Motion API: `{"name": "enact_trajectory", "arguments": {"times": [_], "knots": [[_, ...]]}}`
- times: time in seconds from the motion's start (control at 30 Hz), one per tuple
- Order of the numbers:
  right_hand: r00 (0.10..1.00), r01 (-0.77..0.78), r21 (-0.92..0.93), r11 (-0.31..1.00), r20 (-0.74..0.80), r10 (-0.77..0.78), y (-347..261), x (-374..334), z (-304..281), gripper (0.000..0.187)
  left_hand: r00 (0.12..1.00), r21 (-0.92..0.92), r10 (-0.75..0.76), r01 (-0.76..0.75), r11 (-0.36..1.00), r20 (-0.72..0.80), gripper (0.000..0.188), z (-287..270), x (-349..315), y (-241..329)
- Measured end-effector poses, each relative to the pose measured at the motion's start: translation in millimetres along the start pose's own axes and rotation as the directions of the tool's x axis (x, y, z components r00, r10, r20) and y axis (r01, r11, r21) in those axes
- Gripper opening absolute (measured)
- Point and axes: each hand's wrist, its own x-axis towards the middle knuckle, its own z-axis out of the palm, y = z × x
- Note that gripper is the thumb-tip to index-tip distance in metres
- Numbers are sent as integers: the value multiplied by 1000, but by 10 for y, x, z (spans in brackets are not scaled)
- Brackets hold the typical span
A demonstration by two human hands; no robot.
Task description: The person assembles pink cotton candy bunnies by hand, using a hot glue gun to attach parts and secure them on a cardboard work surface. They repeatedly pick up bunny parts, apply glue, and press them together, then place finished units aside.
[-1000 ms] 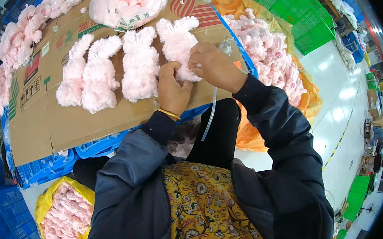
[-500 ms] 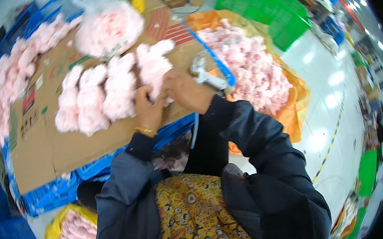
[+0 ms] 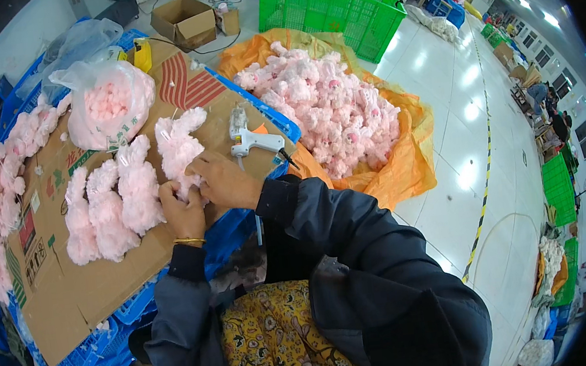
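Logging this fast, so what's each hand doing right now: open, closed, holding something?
Left hand: closed, holding the lower end of the rightmost pink plush piece on the cardboard.
Right hand: closed on that same piece's lower right side.

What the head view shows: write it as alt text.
A person's left hand and right hand grip the lower end of a pink plush rabbit on cardboard; three similar rabbits lie to its left, a white glue gun to its right.

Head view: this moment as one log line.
left hand: gripping pink plush, lower end; right hand: gripping same plush; three similar plushes: row on cardboard, left; white glue gun: right, unheld
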Motion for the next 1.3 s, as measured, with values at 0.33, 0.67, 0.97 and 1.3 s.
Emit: {"name": "enact_trajectory", "arguments": {"times": [0.33, 0.67, 0.97, 1.3], "knots": [[1000, -10, 1, 1000, -24, 10, -28, -59, -30, 31, 998, -113, -1, 8, 994, 62, 30, -76, -37, 103], [998, -17, 30, 999, -53, 19, -12, -114, 74, 32, 999, 13, 3, -3, 1000, 32, 27, 8, 27, -131], [995, -52, 1, 999, -85, 52, -20, -119, 37, 31, 965, -119, -178, 204, 972, 194, 23, -103, 82, -209], [997, 48, 4, 999, -57, -47, 10, -151, -101, 33, 984, 80, 30, -45, 996, 177, 27, -135, -46, 100]]}}
